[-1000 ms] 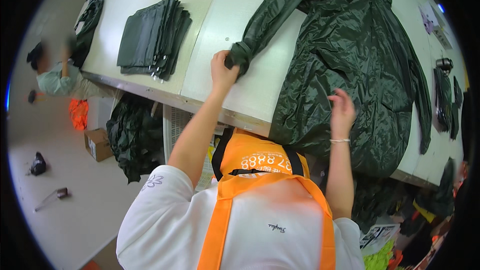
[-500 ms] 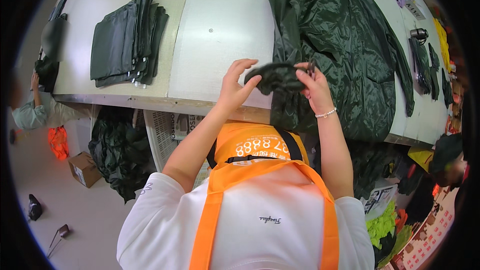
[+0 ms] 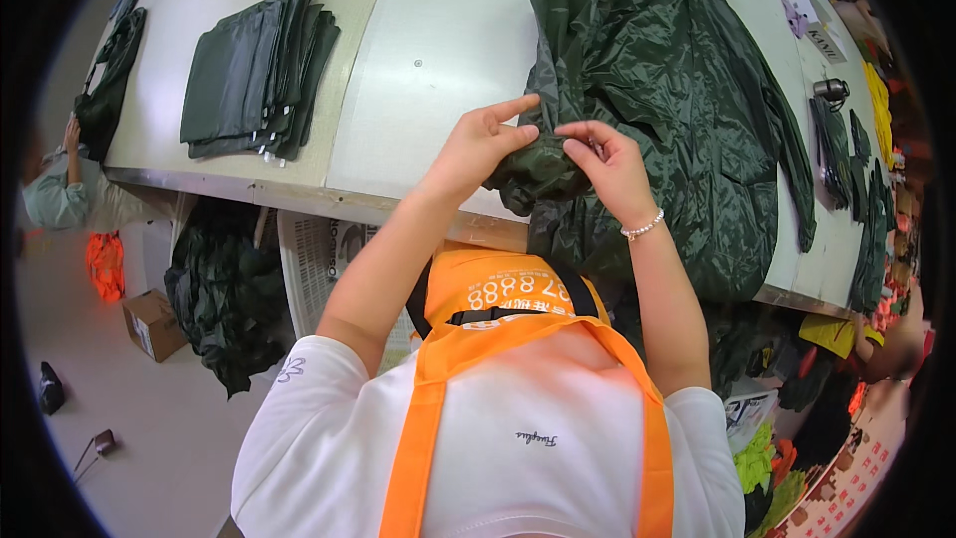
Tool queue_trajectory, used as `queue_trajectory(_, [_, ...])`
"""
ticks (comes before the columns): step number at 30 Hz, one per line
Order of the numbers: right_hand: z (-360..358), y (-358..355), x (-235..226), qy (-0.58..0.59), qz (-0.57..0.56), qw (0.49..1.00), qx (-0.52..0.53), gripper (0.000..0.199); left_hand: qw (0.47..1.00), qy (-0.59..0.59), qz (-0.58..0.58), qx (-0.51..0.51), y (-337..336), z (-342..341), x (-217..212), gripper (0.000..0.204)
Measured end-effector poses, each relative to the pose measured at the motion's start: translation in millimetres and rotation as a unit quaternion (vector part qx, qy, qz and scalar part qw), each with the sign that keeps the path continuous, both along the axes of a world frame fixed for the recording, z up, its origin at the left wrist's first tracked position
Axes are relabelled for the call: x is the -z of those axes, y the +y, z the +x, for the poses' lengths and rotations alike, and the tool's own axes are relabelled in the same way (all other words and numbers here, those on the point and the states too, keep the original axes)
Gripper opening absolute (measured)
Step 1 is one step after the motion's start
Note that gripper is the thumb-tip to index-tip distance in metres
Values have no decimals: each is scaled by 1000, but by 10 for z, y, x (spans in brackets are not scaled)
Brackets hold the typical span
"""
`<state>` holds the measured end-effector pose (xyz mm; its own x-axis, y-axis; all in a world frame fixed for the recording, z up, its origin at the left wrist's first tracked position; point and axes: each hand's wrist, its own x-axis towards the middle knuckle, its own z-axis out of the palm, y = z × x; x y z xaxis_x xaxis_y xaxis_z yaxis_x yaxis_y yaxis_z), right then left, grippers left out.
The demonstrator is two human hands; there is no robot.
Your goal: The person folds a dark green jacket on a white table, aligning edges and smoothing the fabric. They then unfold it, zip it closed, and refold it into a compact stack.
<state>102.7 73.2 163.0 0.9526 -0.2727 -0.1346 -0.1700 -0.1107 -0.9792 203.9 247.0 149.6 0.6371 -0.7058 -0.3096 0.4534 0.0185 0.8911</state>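
Note:
A shiny dark green rain jacket lies spread on the table in front of me, its lower edge hanging over the near side. One sleeve end is bunched up into a dark roll between my hands. My left hand grips the left side of this roll, thumb and forefinger at its upper edge. On the other side my right hand pinches the gathered fabric. A small dark bit shows among the right fingers; what it is cannot be made out.
A stack of folded dark green garments lies on the table's left. Further right are a metal flask, a white box and more dark garments. Below hang heaped dark fabric and a white crate. Other people work at both ends.
The bunched sleeve end has moved slightly down, and both hands have closed in on it. The dark tool seen in my right fingers earlier no longer shows clearly.

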Motion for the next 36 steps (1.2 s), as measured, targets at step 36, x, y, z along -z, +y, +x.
queue_trajectory(36, [91, -324, -205, -8, 21, 1000, -9, 11, 968, -155, 199, 1, -242, -183, -202, 23])
